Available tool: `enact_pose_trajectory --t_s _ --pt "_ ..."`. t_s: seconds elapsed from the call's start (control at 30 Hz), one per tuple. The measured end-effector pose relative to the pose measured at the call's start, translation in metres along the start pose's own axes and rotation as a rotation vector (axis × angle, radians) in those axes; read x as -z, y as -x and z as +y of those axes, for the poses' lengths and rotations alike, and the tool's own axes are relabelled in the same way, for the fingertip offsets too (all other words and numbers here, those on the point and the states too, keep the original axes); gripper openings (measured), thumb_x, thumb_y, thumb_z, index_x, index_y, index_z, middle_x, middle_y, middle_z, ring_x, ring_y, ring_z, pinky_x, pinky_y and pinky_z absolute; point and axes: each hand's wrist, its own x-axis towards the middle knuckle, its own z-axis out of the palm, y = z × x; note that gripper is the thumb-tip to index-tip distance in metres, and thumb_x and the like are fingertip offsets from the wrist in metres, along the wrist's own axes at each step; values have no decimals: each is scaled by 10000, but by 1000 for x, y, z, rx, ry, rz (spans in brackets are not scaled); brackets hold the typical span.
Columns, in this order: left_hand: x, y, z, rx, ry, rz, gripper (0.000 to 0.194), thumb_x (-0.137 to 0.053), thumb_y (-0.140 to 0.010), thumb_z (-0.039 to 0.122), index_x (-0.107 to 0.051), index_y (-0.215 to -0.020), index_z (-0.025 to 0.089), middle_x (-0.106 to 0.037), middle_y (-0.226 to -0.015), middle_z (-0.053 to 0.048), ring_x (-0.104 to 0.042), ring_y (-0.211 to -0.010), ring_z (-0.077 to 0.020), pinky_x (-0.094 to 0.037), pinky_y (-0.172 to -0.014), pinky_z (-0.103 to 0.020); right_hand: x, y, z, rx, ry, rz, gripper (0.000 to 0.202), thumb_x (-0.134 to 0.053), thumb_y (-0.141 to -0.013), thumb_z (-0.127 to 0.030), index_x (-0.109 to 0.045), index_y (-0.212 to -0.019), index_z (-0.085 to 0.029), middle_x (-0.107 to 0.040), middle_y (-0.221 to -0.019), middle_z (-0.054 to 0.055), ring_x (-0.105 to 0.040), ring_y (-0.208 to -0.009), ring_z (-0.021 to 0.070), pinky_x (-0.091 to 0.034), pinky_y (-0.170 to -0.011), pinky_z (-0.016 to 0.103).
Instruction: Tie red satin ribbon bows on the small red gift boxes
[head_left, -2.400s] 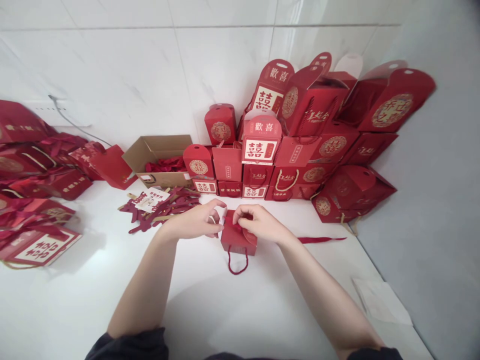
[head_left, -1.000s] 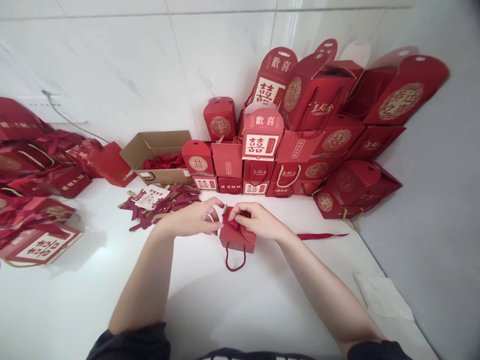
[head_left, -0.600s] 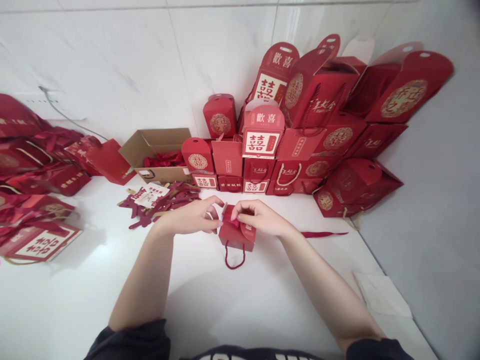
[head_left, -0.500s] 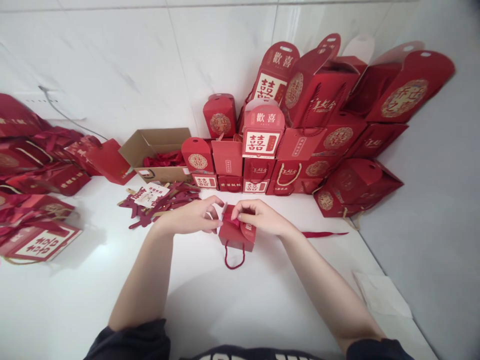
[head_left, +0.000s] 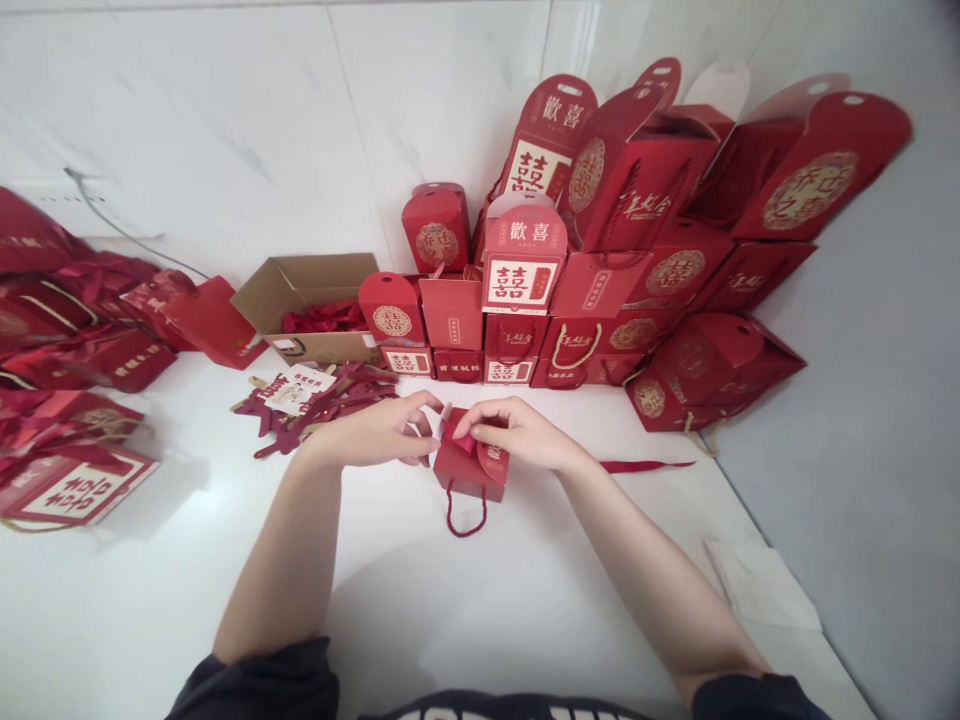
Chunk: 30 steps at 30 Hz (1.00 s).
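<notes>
A small red gift box (head_left: pixel 471 482) is on the white table (head_left: pixel 420 620), between two bare hands and directly under the right grip. Little has just changed: both hands stay at the box, but more bright red ribbon (head_left: pixel 466 443) now shows below the right fingertips, so the work seems centred on the ribbon at its top. The right hand (head_left: pixel 517 430) has its grip closed on that ribbon in a pinch. The left hand (head_left: pixel 386 432) curls its fingers at the box's left edge; I cannot tell whether its grip holds anything. The box has glossy sides, light print on a curved flap beside the right grip, and a dark red cord handle (head_left: pixel 466 533) looping toward the person. A loose red strip (head_left: pixel 649 466) lies right of the right grip.
</notes>
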Motion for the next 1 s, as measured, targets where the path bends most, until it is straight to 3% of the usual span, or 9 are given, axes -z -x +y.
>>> enact_pose_trajectory --t_s 0.3,0.63,0.77,0.87,1.0 --pt "0 0 2 1 -22 -15 474 -593 -810 392 -446 -1232 234 -623 -887 -33 -679 -819 -212 -554 -772 -367 0 0 1 6 -10 -38 240 -492 -813 -125 -708 -910 -163 -707 -924 46 -621 -824 154 -464 -749 277" --pt "-3 -2 3 -32 -55 23 372 -605 -788 490 -534 -1012 201 -655 -941 -59 -666 -800 -194 -554 -701 -314 -3 -3 3 24 41 4 237 -512 -846 -174 -718 -963 -178 -709 -948 38 -627 -866 162 -466 -829 299" --pt "-3 -6 9 -86 -39 99 329 -524 -835 506 -574 -917 192 -648 -977 -56 -656 -853 -189 -548 -706 -297 -5 -4 3 21 58 8 220 -524 -855 -206 -715 -963 -189 -712 -970 37 -634 -892 173 -476 -841 313" --pt "6 1 7 -85 -50 160 284 -524 -842 467 -575 -878 190 -663 -878 -37 -650 -829 -168 -532 -715 -272 3 2 -5 64 95 33 212 -535 -866 -238 -700 -996 -206 -695 -1070 41 -626 -989 182 -466 -897 323" --pt "31 28 -12 73 -140 387 280 -548 -809 464 -573 -788 186 -638 -694 -19 -564 -576 -124 -420 -483 -205 33 19 -18 45 255 176 230 -536 -885 -318 -667 -1055 -232 -660 -1158 43 -588 -1099 198 -425 -965 343"
